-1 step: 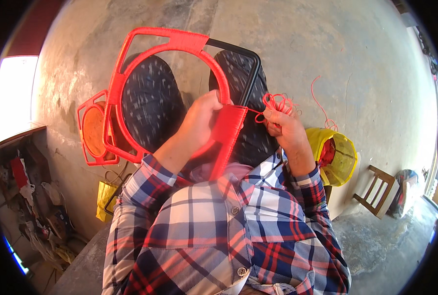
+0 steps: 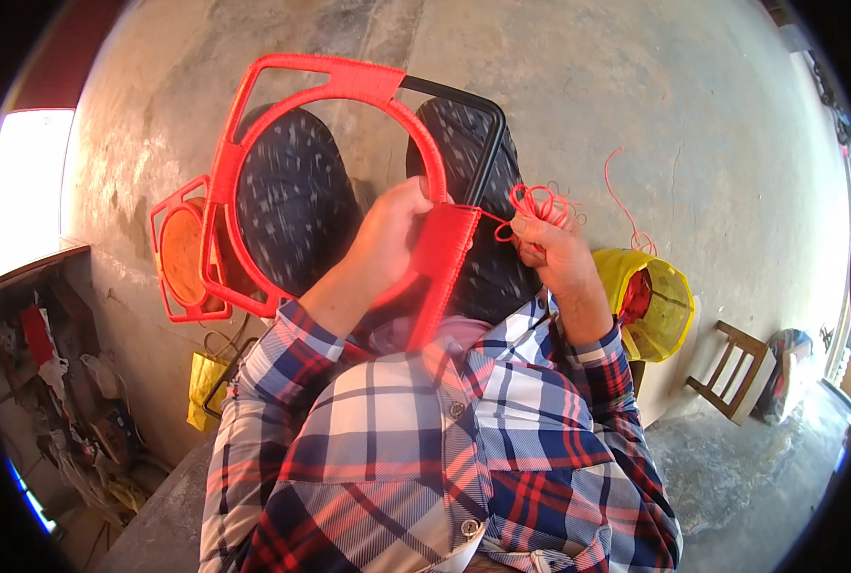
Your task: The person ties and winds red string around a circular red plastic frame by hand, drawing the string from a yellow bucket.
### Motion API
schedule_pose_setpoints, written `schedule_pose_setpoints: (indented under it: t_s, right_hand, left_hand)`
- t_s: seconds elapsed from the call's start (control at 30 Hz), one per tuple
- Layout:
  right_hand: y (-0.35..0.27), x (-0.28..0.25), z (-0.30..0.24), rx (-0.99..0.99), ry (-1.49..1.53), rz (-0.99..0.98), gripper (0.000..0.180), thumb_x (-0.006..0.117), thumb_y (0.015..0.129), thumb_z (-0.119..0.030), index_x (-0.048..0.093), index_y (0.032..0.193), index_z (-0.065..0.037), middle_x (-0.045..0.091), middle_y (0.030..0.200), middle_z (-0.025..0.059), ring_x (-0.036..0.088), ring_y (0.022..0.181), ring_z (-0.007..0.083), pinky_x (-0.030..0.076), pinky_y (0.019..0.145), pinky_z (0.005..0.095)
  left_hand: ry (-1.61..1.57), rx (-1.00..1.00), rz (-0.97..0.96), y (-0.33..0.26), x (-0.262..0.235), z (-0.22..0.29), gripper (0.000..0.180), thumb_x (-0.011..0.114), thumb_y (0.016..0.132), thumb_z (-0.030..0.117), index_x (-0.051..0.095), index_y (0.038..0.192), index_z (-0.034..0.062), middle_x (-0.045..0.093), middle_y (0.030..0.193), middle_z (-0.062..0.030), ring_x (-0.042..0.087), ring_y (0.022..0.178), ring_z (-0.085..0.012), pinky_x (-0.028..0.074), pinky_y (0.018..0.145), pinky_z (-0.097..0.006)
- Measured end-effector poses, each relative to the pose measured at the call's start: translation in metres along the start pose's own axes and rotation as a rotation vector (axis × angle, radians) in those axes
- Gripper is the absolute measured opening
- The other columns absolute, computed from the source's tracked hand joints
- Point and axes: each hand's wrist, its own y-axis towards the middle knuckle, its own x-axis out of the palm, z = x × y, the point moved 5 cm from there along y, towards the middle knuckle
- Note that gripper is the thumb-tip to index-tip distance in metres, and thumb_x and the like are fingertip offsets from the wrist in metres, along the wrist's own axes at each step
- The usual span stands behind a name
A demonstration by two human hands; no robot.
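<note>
Concrete floor (image 2: 540,76) behind | red-wrapped frame (image 2: 444,239), left of centre, above dark-trousered knees (image 2: 296,191) | left hand (image 2: 387,229), centre, grips it, fingertips hidden | right hand (image 2: 561,250), right of centre, pinches looped red cord (image 2: 540,202) | watching remotely, I worry: crossed loops could tangle, or a slackened pinch loosen the winding (image 2: 459,222) beside the bare black bar (image 2: 492,148)

My feed puts one frame (image 2: 363,84) over the knees (image 2: 296,191), another frame (image 2: 196,310) left, cord coil (image 2: 535,210) and container (image 2: 672,301) right.

Concrete floor (image 2: 540,76), loose red strand (image 2: 617,201), slatted wooden piece (image 2: 752,387)
</note>
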Motion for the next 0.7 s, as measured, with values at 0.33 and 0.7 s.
schedule_pose_setpoints:
  t_s: [0.33, 0.7]
  right_hand:
    - [-0.012, -0.029, -0.025, -0.073, -0.181, 0.298, 0.013, 0.056, 0.091, -0.015, 0.052, 0.078, -0.014, 0.034, 0.058, -0.0102, 0.028, 0.045, 0.0012, 0.018, 0.041, 0.0197]
    - [-0.072, -0.116, -0.089, -0.555, 0.259, 0.504, 0.015, 0.053, 0.087, -0.011, 0.059, 0.1, -0.006, 0.048, 0.072, -0.0015, 0.043, 0.061, 0.0101, 0.035, 0.055, 0.0252]
  left_hand:
    - [-0.032, 0.015, -0.039, -0.002, -0.006, 0.001, 0.025, 0.049, 0.085, 0.012, 0.054, 0.107, 0.0013, 0.062, 0.099, -0.012, 0.065, 0.087, -0.0272, 0.054, 0.083, -0.045]
    - [-0.156, 0.009, -0.035, 0.015, -0.037, -0.004, 0.025, 0.044, 0.086, 0.005, 0.056, 0.107, -0.0014, 0.064, 0.1, -0.0127, 0.065, 0.089, -0.0235, 0.054, 0.082, -0.038]
